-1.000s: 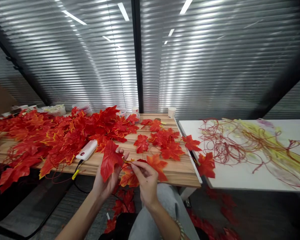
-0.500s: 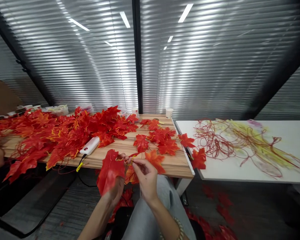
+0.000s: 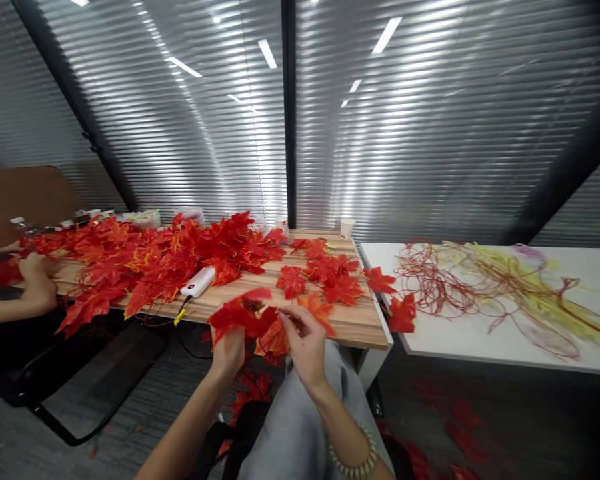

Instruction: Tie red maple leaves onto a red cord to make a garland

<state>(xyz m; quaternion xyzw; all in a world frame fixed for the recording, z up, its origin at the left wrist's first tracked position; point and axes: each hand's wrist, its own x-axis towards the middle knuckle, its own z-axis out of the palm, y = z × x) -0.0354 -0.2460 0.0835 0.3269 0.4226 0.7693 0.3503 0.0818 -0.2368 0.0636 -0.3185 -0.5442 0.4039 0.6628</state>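
In front of my lap, my left hand (image 3: 230,348) is closed on a red artificial maple leaf (image 3: 235,313), which covers most of its fingers. My right hand (image 3: 304,340) pinches at the inner edge of the red leaves beside it; whatever thin part lies between its fingertips is too small to make out. An orange leaf (image 3: 273,339) hangs below and between the two hands. Just behind the right hand, another orange leaf (image 3: 317,311) lies at the table edge, with a cluster of red leaves (image 3: 330,270) farther back.
A big heap of red leaves (image 3: 155,250) covers the left of the wooden table (image 3: 260,283). A white power bank (image 3: 199,282) with a cable lies at its front. Tangled red cords (image 3: 435,283) lie on the white table (image 3: 430,339). A co-worker's arm (image 3: 35,293) is at far left.
The leaf in my left hand has tipped from hanging upright to lying flatter, nearer my right hand. The view has swung left, showing more of the co-worker's arms.
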